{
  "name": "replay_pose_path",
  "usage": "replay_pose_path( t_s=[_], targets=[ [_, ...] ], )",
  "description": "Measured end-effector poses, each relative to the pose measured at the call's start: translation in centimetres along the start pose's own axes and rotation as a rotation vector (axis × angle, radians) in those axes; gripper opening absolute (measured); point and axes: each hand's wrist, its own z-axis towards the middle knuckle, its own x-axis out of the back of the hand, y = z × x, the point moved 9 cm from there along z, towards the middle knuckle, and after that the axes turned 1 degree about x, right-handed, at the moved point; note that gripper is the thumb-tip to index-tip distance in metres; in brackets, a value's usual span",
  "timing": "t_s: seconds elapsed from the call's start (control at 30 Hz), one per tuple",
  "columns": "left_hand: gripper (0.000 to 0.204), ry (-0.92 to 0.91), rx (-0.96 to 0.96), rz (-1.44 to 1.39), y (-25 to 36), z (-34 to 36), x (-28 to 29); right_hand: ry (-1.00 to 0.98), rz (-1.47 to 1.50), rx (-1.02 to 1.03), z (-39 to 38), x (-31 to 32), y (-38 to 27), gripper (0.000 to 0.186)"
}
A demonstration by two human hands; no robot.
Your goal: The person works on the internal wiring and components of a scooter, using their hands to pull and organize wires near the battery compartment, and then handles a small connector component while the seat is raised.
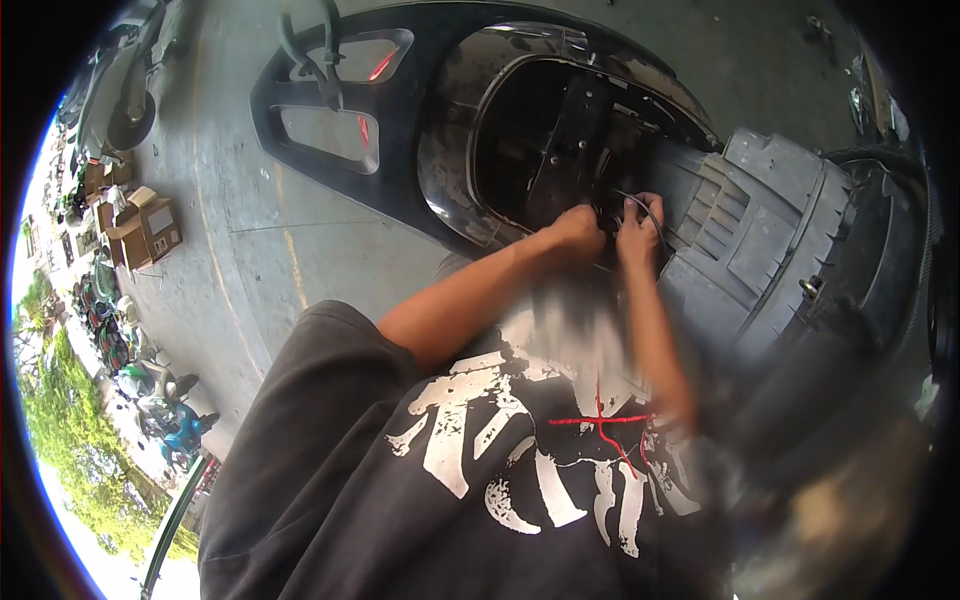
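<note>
A dark scooter body (395, 205) stands in front of me, its oval seat opening (470, 120) uncovered. At the opening's near right edge, my left hand (578, 236) is closed with curled fingers; what they grip is hidden. Beside it, my right hand (638, 240) pinches a thin black cable (655, 215) that loops up over its fingers. Both hands are close together but apart. Under them the inside of the compartment is dark, and small parts there cannot be made out. A grey ribbed plastic panel (745, 225) lies just right of my right hand.
The rear rack (265, 120) of the body juts out to the left, with greenish straps or tubing (325, 70) hanging over it. Cardboard boxes (145, 235) sit on the grey floor (235, 270) at far left, near a row of scooters (170, 430). A black tyre (880, 160) is at right.
</note>
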Motion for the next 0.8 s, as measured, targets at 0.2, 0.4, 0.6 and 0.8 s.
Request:
replay_pose_path(
  t_s=[0.2,0.4,0.6,0.8],
  targets=[
    [0.044,0.108,0.107,-0.431,-3.4,2.5,-3.5,-0.016,-0.012,-0.019,0.1,-0.3,-0.5,0.016],
    [0.046,0.124,0.205,-0.797,-3.5,2.2,-3.8,-0.067,-0.007,-0.135,0.4,-0.8,0.0,0.014],
    [0.046,0.187,0.152,-0.711,-3.2,2.2,-3.8,-0.013,0.090,-0.020,0.2,-0.4,-0.9,0.012],
    [0.049,0.241,0.047,-0.649,-4.8,3.8,-4.5,-0.161,-0.010,0.030,0.5,-1.8,-0.7,0.014]
  ],
)
